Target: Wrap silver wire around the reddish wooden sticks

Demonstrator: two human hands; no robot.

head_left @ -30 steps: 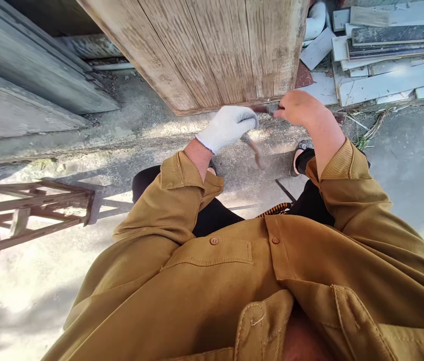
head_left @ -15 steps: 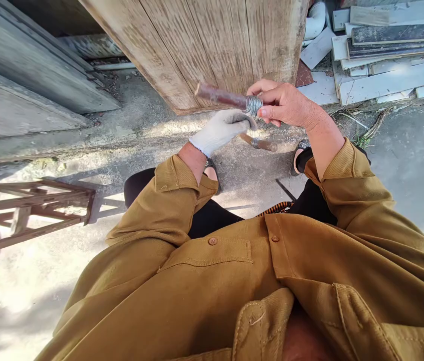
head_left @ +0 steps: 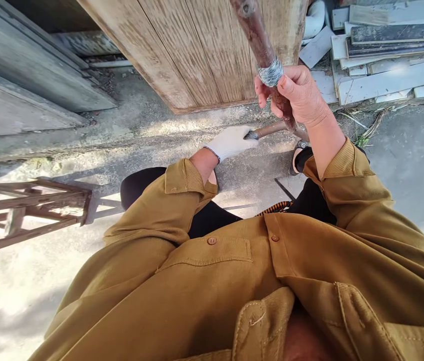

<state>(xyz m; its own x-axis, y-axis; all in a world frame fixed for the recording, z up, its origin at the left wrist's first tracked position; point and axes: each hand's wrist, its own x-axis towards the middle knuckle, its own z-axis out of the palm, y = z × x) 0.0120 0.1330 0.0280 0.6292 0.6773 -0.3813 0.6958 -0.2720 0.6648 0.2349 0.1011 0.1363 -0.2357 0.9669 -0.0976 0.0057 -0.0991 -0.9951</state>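
Observation:
A brown forked wooden branch (head_left: 257, 37) is held up in front of me, its thick limb pointing away and upward. Silver wire (head_left: 271, 71) is wound in a tight band around that limb. My bare right hand (head_left: 296, 93) wraps the limb just below the band, thumb against the wire. A thinner limb (head_left: 271, 129) runs left from the fork and has a wire band of its own. My left hand (head_left: 232, 142), in a white glove, is closed around this limb at its band. The glove hides the limb's far end.
A weathered plank panel (head_left: 197, 50) stands ahead, with grey boards (head_left: 39, 65) at the left. Stacked board offcuts (head_left: 396, 75) and a white pipe (head_left: 314, 20) lie at the right. A wooden stool (head_left: 31, 210) is at my left. A dark rod (head_left: 284, 189) lies between my feet.
The forked branch has turned in my hands: its thick limb pointed left and now points up and away. My left hand has moved slightly down and now grips the thinner limb.

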